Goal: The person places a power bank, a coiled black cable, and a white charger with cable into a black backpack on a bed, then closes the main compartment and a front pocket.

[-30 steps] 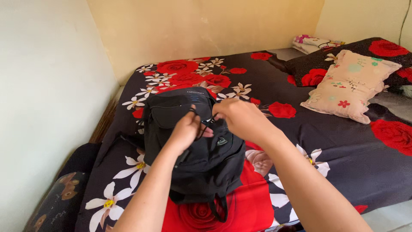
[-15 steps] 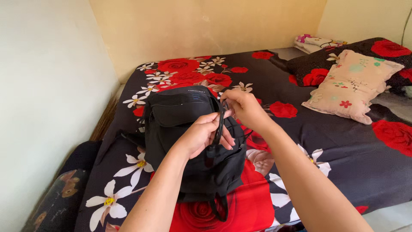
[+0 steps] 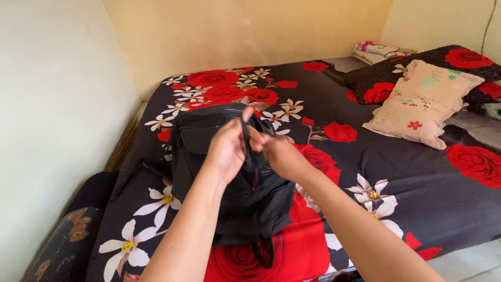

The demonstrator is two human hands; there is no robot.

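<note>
A black backpack (image 3: 209, 133) stands upright on the near left of a bed covered in a black sheet with red roses and white flowers (image 3: 323, 102). My left hand (image 3: 227, 146) is over the front of the backpack, thumb up, pinching a thin black cord (image 3: 244, 130) that loops upward. My right hand (image 3: 276, 154) is right beside it, fingers closed on the same cord. What the cord is attached to is hidden behind my hands.
A beige flowered pillow (image 3: 422, 102) lies at the right against a black rose-print pillow (image 3: 454, 62). Folded cloth (image 3: 378, 52) sits in the far corner. Pale walls close in at left and back. A dark patterned cushion (image 3: 68, 240) lies low at left.
Both hands keep working the black cord over the backpack. The right hand has come down and left toward the left hand, and the cord loop now stands above the left thumb.
</note>
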